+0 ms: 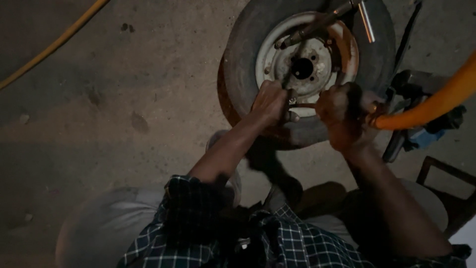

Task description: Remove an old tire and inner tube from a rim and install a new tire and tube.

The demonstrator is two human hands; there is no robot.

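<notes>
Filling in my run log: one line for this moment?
left hand at wheel rim valve | right hand grips orange hose end | tyre flat on floor

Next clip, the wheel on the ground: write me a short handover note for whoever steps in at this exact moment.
Left hand: closed, at the near rim of the wheel, fingers at the valve stem.
Right hand: gripping the end of the orange air hose, its fitting pointed at the same valve spot.
Wheel lies flat on the concrete floor, rusty white rim up; a metal wrench rests across the hub.
Done: hose brought up to the valve. Whether it is seated cannot be told; the light is dim.
Left: by the look of it, seat the fitting and hold it steady.
</notes>
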